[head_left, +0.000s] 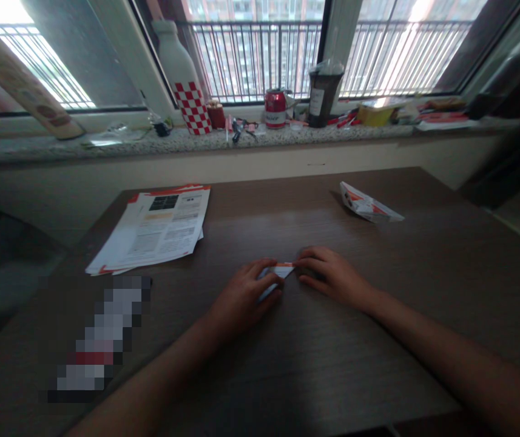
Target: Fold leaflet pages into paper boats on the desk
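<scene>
A small folded piece of paper (284, 269), white with an orange-red edge, lies on the table in front of me. My left hand (250, 291) is curled over its left part and holds it down, covering much of it. At the paper's pointed right end is my right hand (327, 273), its fingers bent and apart, with the foremost fingertip at or touching the tip. Further back to the right stands a folded paper shape (369, 205) with orange and dark print.
A stack of printed sheets (164, 227) lies at the table's back left, with a pixelated object (100, 337) nearer me. Along the windowsill (278, 136) are a checkered white bottle (187, 85), a red can (275, 109), a dark lidded cup (324, 94) and clutter.
</scene>
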`<state>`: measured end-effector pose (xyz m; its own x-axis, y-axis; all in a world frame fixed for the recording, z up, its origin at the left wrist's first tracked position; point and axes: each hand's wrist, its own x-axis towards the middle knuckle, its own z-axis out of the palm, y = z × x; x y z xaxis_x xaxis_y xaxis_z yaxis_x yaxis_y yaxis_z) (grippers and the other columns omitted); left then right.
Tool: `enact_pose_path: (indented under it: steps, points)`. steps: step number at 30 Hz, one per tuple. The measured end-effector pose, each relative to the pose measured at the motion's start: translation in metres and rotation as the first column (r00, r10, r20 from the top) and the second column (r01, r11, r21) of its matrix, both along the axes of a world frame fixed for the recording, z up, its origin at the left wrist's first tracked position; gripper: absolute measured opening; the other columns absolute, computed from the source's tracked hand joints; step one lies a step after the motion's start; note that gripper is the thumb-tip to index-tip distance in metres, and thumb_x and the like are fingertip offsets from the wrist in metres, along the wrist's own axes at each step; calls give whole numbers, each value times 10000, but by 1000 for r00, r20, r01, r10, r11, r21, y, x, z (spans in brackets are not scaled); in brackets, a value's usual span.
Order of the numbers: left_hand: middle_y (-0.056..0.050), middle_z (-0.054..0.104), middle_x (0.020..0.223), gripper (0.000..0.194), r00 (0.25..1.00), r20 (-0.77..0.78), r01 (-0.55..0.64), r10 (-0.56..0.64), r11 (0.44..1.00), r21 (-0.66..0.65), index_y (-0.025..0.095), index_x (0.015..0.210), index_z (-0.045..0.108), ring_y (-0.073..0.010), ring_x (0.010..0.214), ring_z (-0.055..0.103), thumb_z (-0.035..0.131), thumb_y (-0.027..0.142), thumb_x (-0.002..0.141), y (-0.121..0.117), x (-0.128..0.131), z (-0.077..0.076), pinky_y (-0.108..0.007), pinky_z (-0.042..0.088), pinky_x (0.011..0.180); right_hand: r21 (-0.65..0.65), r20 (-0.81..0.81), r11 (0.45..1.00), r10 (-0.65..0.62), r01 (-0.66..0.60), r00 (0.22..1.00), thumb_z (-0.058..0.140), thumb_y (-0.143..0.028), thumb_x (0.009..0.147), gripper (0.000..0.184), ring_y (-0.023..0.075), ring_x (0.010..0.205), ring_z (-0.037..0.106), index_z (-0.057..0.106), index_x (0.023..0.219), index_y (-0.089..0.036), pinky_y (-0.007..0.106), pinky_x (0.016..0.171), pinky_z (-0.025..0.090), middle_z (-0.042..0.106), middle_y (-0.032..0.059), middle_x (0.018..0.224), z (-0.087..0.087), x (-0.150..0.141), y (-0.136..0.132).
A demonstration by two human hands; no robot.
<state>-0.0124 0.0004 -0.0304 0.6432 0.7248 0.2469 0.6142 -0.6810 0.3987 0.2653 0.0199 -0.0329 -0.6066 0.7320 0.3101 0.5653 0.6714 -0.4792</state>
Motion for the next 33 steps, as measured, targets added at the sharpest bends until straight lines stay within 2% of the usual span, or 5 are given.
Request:
enact_pose_path:
  steps: [7, 15, 21, 25, 33]
  points:
    - [-90, 644, 1393, 281, 999, 26, -25, 25, 1000, 18, 251, 1276, 637, -294, 1277, 615, 647, 225, 997, 3, 3, -3, -528, 528, 1065, 17, -37, 996, -85, 85, 996, 677, -309, 995, 252, 278, 1116, 632, 723, 1239, -267, 470, 954, 534, 684, 99, 1171, -8, -6, 2]
    - [-65, 643, 1371, 416, 998, 61, 38, -35, 999, -39, 262, 1356, 574, -264, 1285, 592, 671, 184, 959, 1, 9, 0, -483, 489, 1115, 34, -58, 998, -58, 60, 997, 682, -406, 997, 205, 259, 1086, 632, 763, 1106, -252, 429, 938, 514, 687, 81, 1122, -6, -9, 0]
    - [-105, 599, 1408, 472, 998, 22, -67, 67, 998, -20, 228, 1411, 542, -300, 1304, 563, 683, 262, 962, -1, 7, 4, -512, 475, 1121, -12, -64, 999, -41, 41, 997, 692, -374, 994, 177, 263, 1099, 624, 735, 1097, -237, 432, 956, 505, 686, 83, 1129, -5, -7, -1]
    - [-112, 617, 1334, 404, 992, 27, -122, 123, 992, -10, 217, 1370, 582, -305, 1244, 585, 666, 259, 977, 1, 3, 4, -513, 503, 1074, -33, -58, 999, -32, 31, 998, 700, -355, 989, 172, 263, 1120, 611, 714, 1105, -229, 427, 973, 497, 685, 85, 1141, -4, -6, -1]
    - [-82, 603, 1225, 329, 983, 139, -109, 122, 989, -100, 241, 1253, 618, -274, 1144, 614, 715, 206, 941, 3, 3, 1, -458, 536, 1000, -85, -93, 996, -13, 5, 996, 695, -334, 994, 153, 258, 1107, 611, 671, 1091, -217, 414, 964, 488, 690, 82, 1115, -1, -6, -3]
